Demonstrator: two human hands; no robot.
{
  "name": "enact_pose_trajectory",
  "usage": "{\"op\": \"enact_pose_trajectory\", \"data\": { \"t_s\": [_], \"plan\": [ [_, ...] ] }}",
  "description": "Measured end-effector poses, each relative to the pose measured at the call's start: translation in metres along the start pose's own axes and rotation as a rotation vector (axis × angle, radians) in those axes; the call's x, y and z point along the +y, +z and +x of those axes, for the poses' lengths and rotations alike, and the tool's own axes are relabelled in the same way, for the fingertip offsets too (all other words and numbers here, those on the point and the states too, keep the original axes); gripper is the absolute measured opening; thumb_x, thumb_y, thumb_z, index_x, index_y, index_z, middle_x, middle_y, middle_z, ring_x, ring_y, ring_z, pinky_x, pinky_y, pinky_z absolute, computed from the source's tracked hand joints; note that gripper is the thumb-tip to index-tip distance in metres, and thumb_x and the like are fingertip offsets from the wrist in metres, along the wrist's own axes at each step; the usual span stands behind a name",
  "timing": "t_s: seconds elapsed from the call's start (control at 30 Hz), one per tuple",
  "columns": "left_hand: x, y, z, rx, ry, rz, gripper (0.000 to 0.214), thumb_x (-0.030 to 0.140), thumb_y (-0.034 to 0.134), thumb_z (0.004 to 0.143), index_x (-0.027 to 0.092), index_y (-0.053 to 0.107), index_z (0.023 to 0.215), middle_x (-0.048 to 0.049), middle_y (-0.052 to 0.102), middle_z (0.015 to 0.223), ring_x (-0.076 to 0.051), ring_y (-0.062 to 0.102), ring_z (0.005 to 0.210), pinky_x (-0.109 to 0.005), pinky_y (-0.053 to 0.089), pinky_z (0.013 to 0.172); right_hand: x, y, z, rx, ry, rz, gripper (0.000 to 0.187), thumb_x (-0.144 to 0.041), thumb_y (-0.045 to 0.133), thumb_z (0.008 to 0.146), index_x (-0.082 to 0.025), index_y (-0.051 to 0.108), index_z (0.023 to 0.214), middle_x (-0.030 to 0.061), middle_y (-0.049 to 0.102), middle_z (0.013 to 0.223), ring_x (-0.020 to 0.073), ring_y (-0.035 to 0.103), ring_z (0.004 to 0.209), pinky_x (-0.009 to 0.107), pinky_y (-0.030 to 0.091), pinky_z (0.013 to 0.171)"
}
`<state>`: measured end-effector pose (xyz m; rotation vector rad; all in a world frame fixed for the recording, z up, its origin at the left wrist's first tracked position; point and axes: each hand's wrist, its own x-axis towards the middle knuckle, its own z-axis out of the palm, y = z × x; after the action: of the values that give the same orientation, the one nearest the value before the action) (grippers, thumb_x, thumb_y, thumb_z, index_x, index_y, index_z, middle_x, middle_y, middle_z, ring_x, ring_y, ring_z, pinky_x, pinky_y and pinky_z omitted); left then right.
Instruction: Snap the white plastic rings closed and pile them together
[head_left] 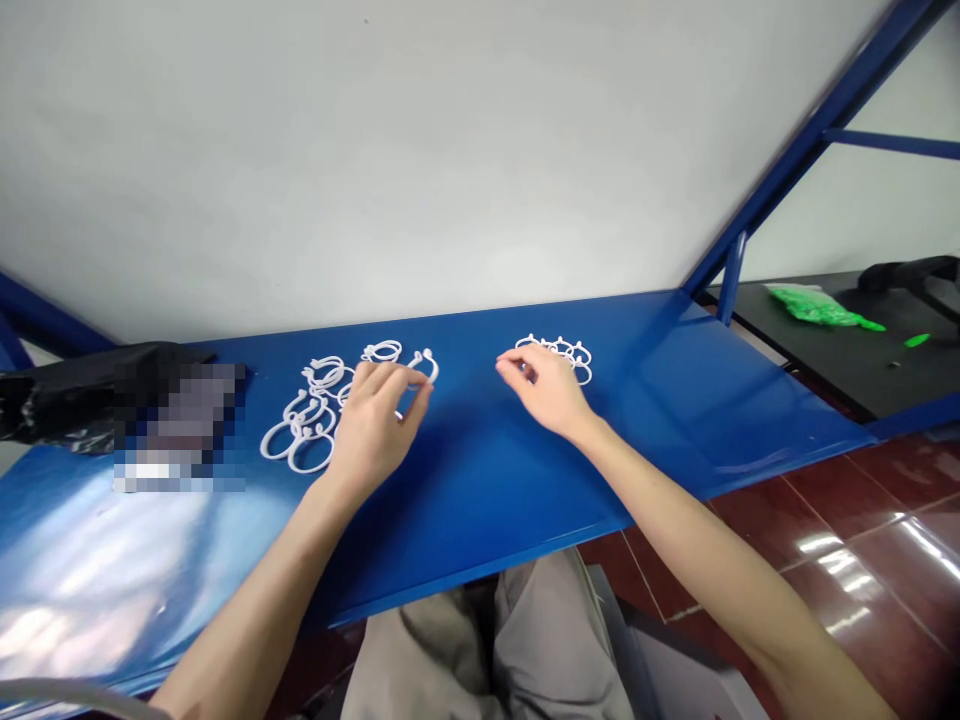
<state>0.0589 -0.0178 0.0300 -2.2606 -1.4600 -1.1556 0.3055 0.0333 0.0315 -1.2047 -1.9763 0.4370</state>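
Observation:
Several white plastic rings [311, 425] lie scattered on the blue metal table [480, 480]. My left hand [379, 420] rests at the right edge of that scatter, its fingers pinched on one open white ring [426, 365]. A smaller, tighter cluster of white rings [571, 356] lies further right. My right hand [544, 388] hovers just left of that cluster, fingers curled together with tips near the closest ring; what they hold, if anything, is too small to make out.
A black bag [67, 395] and a blurred patch sit at the table's left end. The blue frame post [731, 270] rises at the back right. Beyond it a black table [862, 350] carries green plastic pieces [814, 305]. Red tiled floor lies to the right.

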Motion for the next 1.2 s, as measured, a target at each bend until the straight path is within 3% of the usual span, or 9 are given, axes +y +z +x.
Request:
{"op": "enact_pose_trajectory", "data": {
  "t_s": [0.13,0.27,0.4,0.47,0.53,0.63,0.9,1.03,1.2],
  "plan": [
    [0.021,0.007,-0.006,-0.117,0.148,-0.091,0.012,0.026,0.058,0.099,0.023,0.069,0.096,-0.004,0.073,0.093,-0.021,0.058,0.089,-0.034,0.049,0.083,-0.023,0.022,-0.013,-0.19,0.039,0.395,0.024,-0.041,0.059,0.098,-0.02,0.069,0.106,0.0022,0.076,0.093,0.014,0.07,0.077,0.027,0.054,0.071],
    [0.032,0.012,-0.011,-0.178,0.132,-0.17,0.015,0.028,0.056,0.1,0.024,0.07,0.097,-0.0045,0.073,0.099,-0.019,0.062,0.089,-0.034,0.052,0.084,-0.027,0.03,-0.02,-0.159,0.071,0.469,0.018,-0.036,0.057,0.099,-0.02,0.066,0.101,0.0009,0.076,0.087,0.0138,0.071,0.075,0.027,0.056,0.071],
    [0.036,0.012,-0.01,-0.07,-0.202,-0.251,0.016,0.035,0.061,0.096,0.021,0.066,0.104,-0.007,0.071,0.106,-0.017,0.067,0.086,-0.031,0.056,0.078,-0.024,0.027,-0.021,-0.095,0.029,0.436,0.016,-0.032,0.06,0.098,-0.021,0.067,0.106,0.0013,0.076,0.087,0.0143,0.071,0.074,0.029,0.058,0.072],
    [0.037,0.011,-0.009,-0.103,-0.377,-0.316,0.023,0.038,0.061,0.095,0.021,0.065,0.109,-0.0056,0.074,0.101,-0.017,0.069,0.078,-0.03,0.056,0.072,-0.024,0.026,-0.022,-0.096,-0.003,0.438,0.016,-0.032,0.063,0.096,-0.022,0.067,0.107,0.0014,0.076,0.089,0.0147,0.071,0.075,0.029,0.058,0.073],
    [0.036,0.011,-0.008,-0.177,-0.452,-0.402,0.025,0.04,0.057,0.096,0.021,0.066,0.111,-0.0045,0.077,0.097,-0.018,0.072,0.078,-0.029,0.057,0.073,-0.024,0.026,-0.023,-0.129,-0.037,0.43,0.013,-0.033,0.064,0.096,-0.022,0.067,0.103,0.0011,0.076,0.09,0.0148,0.071,0.076,0.028,0.057,0.072],
    [0.036,0.012,-0.011,-0.212,-0.437,-0.419,0.024,0.038,0.054,0.098,0.023,0.069,0.108,-0.0036,0.08,0.1,-0.019,0.075,0.082,-0.028,0.057,0.073,-0.025,0.027,-0.025,-0.16,-0.101,0.387,0.011,-0.031,0.063,0.098,-0.022,0.069,0.095,0.0004,0.074,0.089,0.0141,0.069,0.076,0.027,0.055,0.071],
    [0.038,0.017,-0.023,-0.095,-0.221,-0.26,0.017,0.026,0.053,0.098,0.024,0.07,0.096,-0.0031,0.081,0.102,-0.019,0.077,0.083,-0.027,0.059,0.076,-0.023,0.027,-0.032,-0.139,-0.335,0.244,0.016,-0.025,0.054,0.104,-0.02,0.066,0.094,0.0025,0.069,0.086,0.0143,0.064,0.077,0.026,0.052,0.07],
    [0.032,0.016,-0.021,-0.195,-0.209,-0.281,0.017,0.025,0.052,0.097,0.025,0.069,0.098,-0.0028,0.081,0.102,-0.019,0.077,0.087,-0.027,0.06,0.078,-0.019,0.026,-0.032,-0.152,-0.426,0.15,0.021,-0.025,0.05,0.105,-0.019,0.065,0.092,0.0041,0.068,0.082,0.0163,0.063,0.076,0.029,0.053,0.069],
    [0.026,0.01,-0.013,-0.311,-0.31,-0.39,0.017,0.03,0.053,0.095,0.026,0.069,0.099,-0.0023,0.08,0.101,-0.021,0.077,0.092,-0.03,0.06,0.082,-0.018,0.027,-0.028,-0.152,-0.479,0.133,0.021,-0.027,0.049,0.106,-0.021,0.067,0.096,0.0062,0.071,0.09,0.0189,0.067,0.086,0.034,0.056,0.079]
  ]
}}
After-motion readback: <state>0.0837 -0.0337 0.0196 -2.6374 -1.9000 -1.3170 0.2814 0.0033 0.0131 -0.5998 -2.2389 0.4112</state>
